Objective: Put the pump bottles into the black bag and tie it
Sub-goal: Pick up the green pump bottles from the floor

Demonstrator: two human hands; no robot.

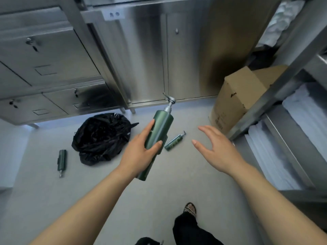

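Left grip [139, 152] clasps two green pump bottles [157, 137]; right grip [217, 149] hangs spread and empty above the floor [177, 183], black bag [100, 137] nearby.

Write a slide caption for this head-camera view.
Left hand holds green pump bottle above floor; right hand open; black bag nearby.

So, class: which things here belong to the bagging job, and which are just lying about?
Job: held pump bottle, bottle right of the bag, bottle left of the bag, black bag.
Lying about: cardboard box, steel cabinets, folded white linen.
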